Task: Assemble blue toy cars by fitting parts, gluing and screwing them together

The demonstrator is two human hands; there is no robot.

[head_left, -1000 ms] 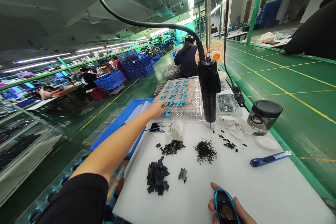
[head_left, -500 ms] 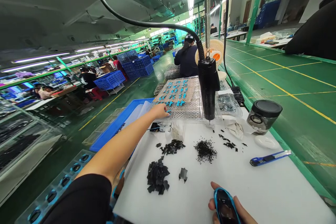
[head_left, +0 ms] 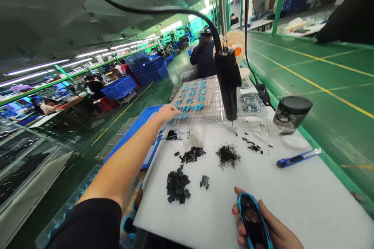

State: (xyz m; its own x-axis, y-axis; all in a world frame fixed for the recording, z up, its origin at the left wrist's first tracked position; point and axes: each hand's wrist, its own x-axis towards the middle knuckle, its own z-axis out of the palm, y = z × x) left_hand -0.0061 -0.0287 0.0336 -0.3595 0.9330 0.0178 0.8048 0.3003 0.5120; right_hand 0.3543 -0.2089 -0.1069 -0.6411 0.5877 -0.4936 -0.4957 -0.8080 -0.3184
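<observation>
My left hand [head_left: 169,113] reaches over the near left corner of the clear tray [head_left: 210,118], which holds rows of small blue parts [head_left: 191,94]. Its fingers are bunched beside the nearest blue parts; whether they pinch one is too small to tell. Low on the right, my right hand [head_left: 274,221] is wrapped round a blue-rimmed black oval device [head_left: 253,220], glossy face up, over the white work surface [head_left: 222,210]. A single dark square piece [head_left: 205,181] lies left of it, near a pile of black flakes [head_left: 177,186].
A black electric screwdriver [head_left: 228,85] hangs above the tray's near edge. Tiny black parts [head_left: 228,155], a blue cutter knife [head_left: 298,158] and a dark-lidded jar [head_left: 293,113] lie behind and right. A person [head_left: 203,56] sits beyond the tray.
My left hand has shifted slightly left at the tray's near corner. My right hand and the device show more fully in view. The camera view has shifted a little.
</observation>
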